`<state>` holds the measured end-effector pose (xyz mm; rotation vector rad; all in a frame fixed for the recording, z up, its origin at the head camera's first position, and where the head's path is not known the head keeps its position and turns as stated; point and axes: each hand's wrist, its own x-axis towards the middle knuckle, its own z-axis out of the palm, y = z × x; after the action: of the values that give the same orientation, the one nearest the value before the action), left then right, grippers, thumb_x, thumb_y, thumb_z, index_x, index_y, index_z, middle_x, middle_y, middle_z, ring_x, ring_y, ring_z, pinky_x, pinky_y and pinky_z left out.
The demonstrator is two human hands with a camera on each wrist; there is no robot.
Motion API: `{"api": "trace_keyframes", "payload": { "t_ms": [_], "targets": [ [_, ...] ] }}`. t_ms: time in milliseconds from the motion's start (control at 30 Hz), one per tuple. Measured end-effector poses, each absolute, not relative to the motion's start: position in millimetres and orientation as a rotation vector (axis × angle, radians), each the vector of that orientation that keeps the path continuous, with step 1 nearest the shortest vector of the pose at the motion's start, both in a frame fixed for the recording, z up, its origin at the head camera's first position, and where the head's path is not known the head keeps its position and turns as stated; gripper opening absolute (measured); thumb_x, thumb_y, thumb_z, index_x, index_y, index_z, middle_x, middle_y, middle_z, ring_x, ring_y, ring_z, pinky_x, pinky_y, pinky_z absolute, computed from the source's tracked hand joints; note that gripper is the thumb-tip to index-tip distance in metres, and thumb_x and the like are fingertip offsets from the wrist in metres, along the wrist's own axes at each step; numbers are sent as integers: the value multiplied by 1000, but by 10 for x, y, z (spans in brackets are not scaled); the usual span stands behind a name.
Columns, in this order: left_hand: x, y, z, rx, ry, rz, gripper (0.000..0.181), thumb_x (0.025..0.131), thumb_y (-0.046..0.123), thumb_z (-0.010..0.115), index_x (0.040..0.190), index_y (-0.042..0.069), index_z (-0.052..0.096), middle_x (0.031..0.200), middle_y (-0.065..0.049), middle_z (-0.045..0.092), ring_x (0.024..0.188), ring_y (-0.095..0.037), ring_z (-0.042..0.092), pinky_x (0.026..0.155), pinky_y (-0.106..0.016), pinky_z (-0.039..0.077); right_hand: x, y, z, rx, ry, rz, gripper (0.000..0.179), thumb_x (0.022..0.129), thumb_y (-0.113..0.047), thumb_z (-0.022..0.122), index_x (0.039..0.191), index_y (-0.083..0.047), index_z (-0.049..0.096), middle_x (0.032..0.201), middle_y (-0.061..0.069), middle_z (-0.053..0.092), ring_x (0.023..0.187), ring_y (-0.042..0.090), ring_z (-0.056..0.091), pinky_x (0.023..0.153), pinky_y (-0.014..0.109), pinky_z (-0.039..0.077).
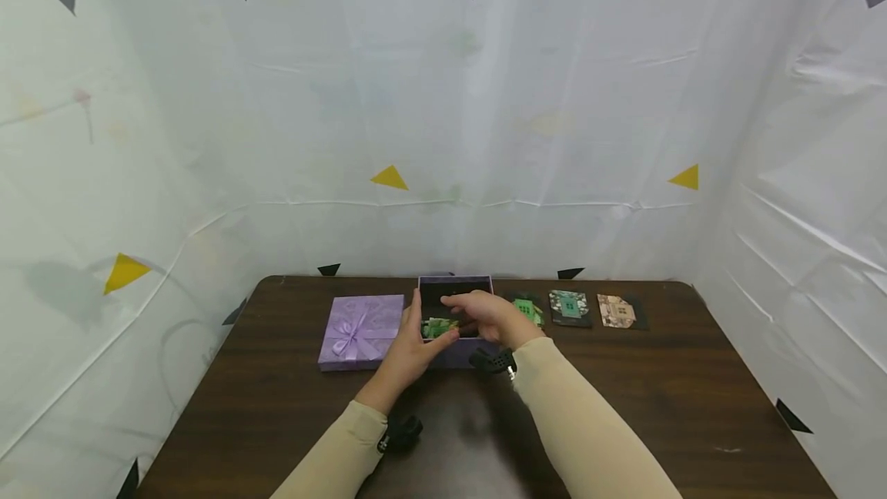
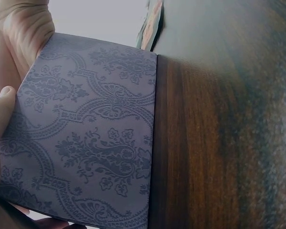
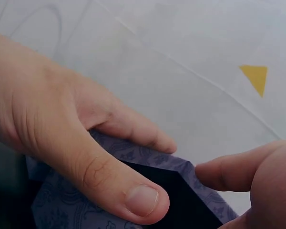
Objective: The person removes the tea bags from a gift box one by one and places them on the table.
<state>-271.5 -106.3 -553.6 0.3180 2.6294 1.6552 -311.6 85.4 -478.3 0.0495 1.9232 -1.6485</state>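
Note:
A purple box (image 1: 457, 356) with a black interior stands near the table's far edge; its damask-patterned wall (image 2: 95, 129) fills much of the left wrist view. My left hand (image 1: 407, 353) grips its near left corner, thumb over the rim and fingers along the outside. A small green picture piece (image 1: 440, 327) shows inside the box. Over the box's right part, my right hand (image 1: 495, 316) reaches in with fingers pointing left. I see nothing between those fingers, though their undersides are hidden. Left of the box lies its purple lid (image 1: 370, 314) with a ribbon bow.
To the right of the box lie a green picture piece (image 1: 528, 310), partly behind my right hand, a teal one (image 1: 570, 304) and a tan one (image 1: 617, 312), each on a dark backing. A white curtain (image 1: 471, 137) with triangles surrounds the dark wooden table (image 1: 658, 406).

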Motion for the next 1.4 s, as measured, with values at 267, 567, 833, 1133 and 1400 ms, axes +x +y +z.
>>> {"api": "trace_keyframes", "payload": {
  "t_ms": [267,567,833,1133,1400],
  "targets": [
    [-2720,-1074,-5546,322,2633,1667,125,93,58,82,177,16,-1,180,-26,17,165,-48,26,129,-72,27,-3110,846,-4790,10,1943,-1643,61,112,-34,60,149,14,53,157,33,50,136,47,59,128,63,35],
    [-2726,-1058,-5565,307,2614,1658,124,94,61,81,177,23,-3,181,-23,15,165,-48,25,128,-73,27,-3108,919,-4789,-108,1892,-1613,61,114,-33,56,152,14,52,155,33,55,134,42,62,127,61,38],
    [-2719,-1057,-5558,300,2597,1663,125,94,60,82,177,22,-2,181,-22,15,166,-48,23,130,-72,24,-3113,950,-4830,-172,1865,-1642,56,116,-30,53,149,15,56,151,33,58,113,25,71,120,53,50],
    [-2755,-1058,-5585,312,2601,1677,126,93,61,82,178,20,-1,177,-26,22,162,-48,31,130,-69,27,-3108,967,-4884,-195,1842,-1770,37,112,-10,60,142,12,65,113,12,76,92,13,74,90,34,65],
    [-2758,-1064,-5591,299,2620,1661,128,91,65,82,178,20,-1,178,-24,23,163,-47,31,129,-70,27,-3069,956,-4906,-192,1914,-1831,31,106,-4,68,134,10,69,110,4,74,95,15,73,89,36,66]
  ]
}}
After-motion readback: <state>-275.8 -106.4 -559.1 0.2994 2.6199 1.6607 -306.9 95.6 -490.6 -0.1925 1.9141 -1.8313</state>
